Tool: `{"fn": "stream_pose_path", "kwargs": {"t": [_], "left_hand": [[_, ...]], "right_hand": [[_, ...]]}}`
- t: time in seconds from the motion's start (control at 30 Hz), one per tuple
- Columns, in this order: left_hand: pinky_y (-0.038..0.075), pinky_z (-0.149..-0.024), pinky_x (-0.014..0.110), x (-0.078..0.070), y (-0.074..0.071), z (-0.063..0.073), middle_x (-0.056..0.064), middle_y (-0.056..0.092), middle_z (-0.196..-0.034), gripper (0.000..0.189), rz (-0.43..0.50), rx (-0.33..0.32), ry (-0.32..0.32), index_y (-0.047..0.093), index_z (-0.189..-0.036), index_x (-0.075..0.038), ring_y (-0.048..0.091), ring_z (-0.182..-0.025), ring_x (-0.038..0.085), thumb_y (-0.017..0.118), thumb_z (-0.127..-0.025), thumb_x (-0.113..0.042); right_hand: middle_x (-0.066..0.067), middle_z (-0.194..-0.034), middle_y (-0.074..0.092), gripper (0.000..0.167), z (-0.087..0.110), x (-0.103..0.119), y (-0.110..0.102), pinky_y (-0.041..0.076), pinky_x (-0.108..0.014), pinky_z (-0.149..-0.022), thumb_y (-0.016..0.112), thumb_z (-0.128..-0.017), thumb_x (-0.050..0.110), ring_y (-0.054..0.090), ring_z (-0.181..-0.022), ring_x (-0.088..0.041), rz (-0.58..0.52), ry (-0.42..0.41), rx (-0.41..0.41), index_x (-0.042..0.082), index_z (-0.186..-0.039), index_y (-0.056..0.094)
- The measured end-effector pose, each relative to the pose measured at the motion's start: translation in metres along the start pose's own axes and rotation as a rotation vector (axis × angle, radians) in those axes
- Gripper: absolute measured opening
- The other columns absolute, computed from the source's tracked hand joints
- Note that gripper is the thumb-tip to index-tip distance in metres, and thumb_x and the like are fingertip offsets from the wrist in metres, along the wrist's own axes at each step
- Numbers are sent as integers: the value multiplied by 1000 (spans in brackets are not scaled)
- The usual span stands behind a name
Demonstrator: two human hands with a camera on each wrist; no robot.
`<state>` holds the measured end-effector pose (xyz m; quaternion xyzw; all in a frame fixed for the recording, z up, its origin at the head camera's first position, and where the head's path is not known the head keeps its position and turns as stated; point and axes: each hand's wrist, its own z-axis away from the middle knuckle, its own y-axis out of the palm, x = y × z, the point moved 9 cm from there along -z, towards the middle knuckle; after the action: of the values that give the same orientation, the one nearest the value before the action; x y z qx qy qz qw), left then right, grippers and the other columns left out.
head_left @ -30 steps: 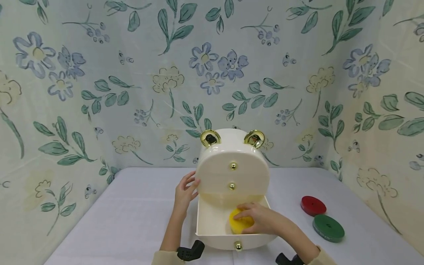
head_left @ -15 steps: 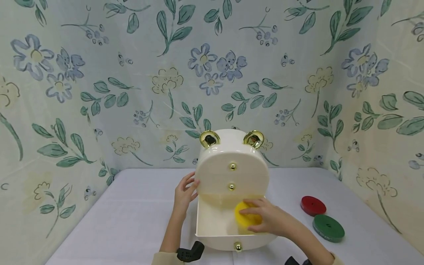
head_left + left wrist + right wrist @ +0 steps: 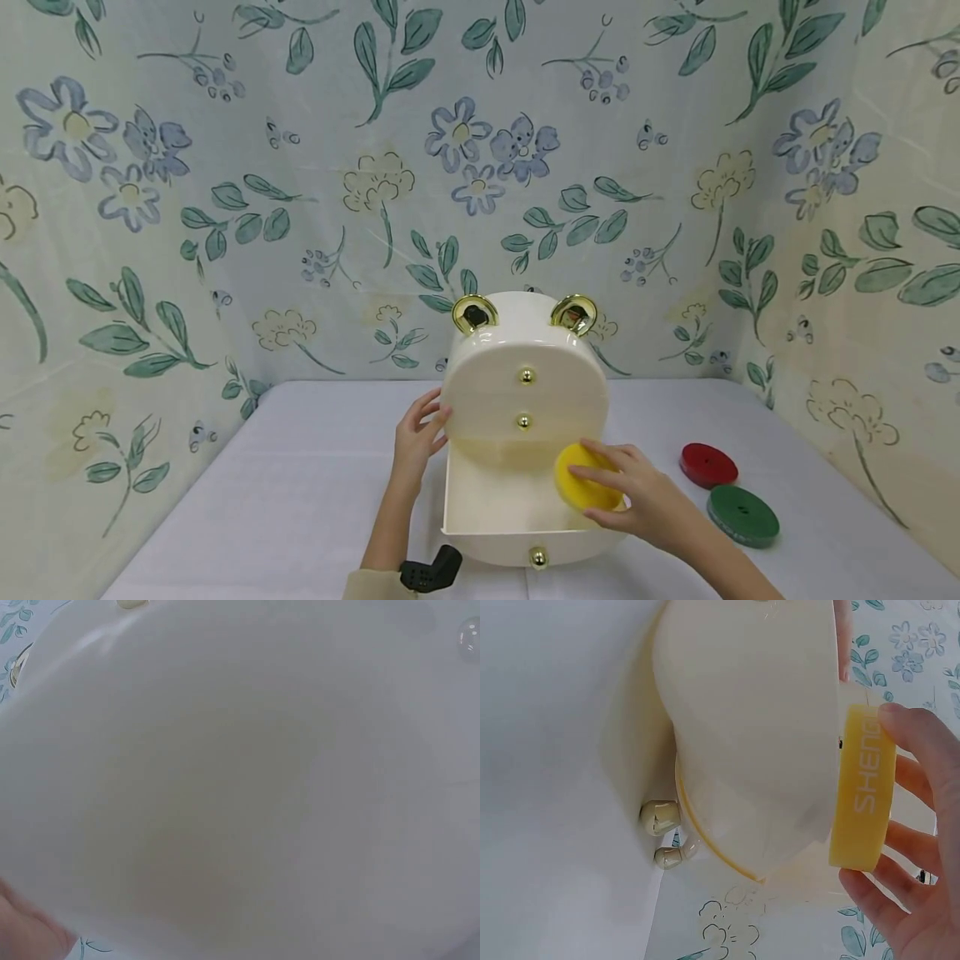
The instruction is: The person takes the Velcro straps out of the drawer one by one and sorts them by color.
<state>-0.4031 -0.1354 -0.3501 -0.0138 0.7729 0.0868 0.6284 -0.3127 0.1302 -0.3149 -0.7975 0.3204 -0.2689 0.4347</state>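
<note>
In the head view, my right hand (image 3: 645,496) pinches a thick yellow disc (image 3: 576,475) by its edges, thumb below and fingers above. It is held tilted over the right side of the pulled-out bottom drawer (image 3: 487,500) of a cream storage box (image 3: 487,392). White letters run along the disc's rim (image 3: 864,791) in the right wrist view. My left hand (image 3: 415,440) rests against the box's left side, fingers loosely spread and partly hidden behind it. The left wrist view is mostly filled by pale plastic, with part of the left hand (image 3: 30,930) at lower left.
A red disc (image 3: 708,465) and a green disc (image 3: 742,515) lie on the white tablecloth (image 3: 300,483), right of the box. Gold eye-like rings (image 3: 475,314) top the box, and gold knobs (image 3: 538,557) mark its drawers. Floral fabric (image 3: 300,250) hangs behind and at both sides.
My right hand has lifted the yellow disc from inside the drawer up and to the right, toward the drawer's right edge. My left hand has stayed against the box.
</note>
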Motion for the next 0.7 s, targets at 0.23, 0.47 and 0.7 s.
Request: {"fn": "stream_pose_path", "kwargs": {"t": [0.23, 0.47, 0.7], "left_hand": [[51, -86, 42, 14, -2, -12, 13, 52, -122, 47, -1, -4, 8, 51, -128, -16, 55, -94, 12, 62, -85, -32], [50, -86, 43, 16, -3, -16, 13, 51, -123, 47, 3, 3, 5, 50, -129, -16, 55, -95, 12, 62, -86, -30], [49, -88, 44, 6, -2, -14, 14, 51, -122, 45, -1, 10, -7, 50, -128, -14, 55, -96, 15, 62, -87, -26]], "right_hand": [[-4, -127, 56, 55, 10, 0, -20, 55, -20, -66, 84, -59, 25, 53, -95, -15, 92, -32, -205, 29, -110, 66], [-4, -126, 55, 58, 22, -8, -30, 56, -24, -65, 87, -55, 26, 52, -97, -17, 160, -11, -268, 29, -109, 66], [-8, -125, 56, 61, 34, -15, -37, 56, -29, -64, 87, -51, 22, 51, -97, -20, 200, 21, -292, 26, -109, 67]]}}
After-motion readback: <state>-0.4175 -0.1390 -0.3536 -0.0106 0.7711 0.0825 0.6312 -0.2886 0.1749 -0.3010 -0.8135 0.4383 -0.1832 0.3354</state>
